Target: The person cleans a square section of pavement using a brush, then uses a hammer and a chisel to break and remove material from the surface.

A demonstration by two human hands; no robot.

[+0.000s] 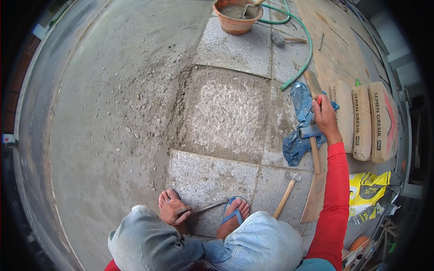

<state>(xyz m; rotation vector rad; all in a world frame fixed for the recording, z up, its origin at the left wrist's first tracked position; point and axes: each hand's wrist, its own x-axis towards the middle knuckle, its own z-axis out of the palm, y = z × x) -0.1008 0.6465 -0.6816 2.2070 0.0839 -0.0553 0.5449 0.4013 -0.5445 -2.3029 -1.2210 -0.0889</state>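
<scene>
My left hand (175, 211), low between my knees, is closed on a narrow metal bar (210, 206) that slants toward my right foot. At the right, my outstretched right hand (326, 118) has its fingers curled together above a crumpled blue cloth (294, 151). A small red bit shows at its fingertips; what it grips is mostly hidden. Right beside it lie a piece of wood (312, 83) and a wooden handle (315, 156). Ahead of me, a square paving slab (226, 115) is coated with rough, wet-looking mortar, pale in the middle.
A hammer (285, 196) lies near my right knee. Farther off are an orange bucket (237, 27) of grey mix, a mallet (279, 40) and a green hose (309, 43). Cement bags (361, 122) and a yellow bag (368, 189) stand right. Gritty mortar (113, 117) spreads left.
</scene>
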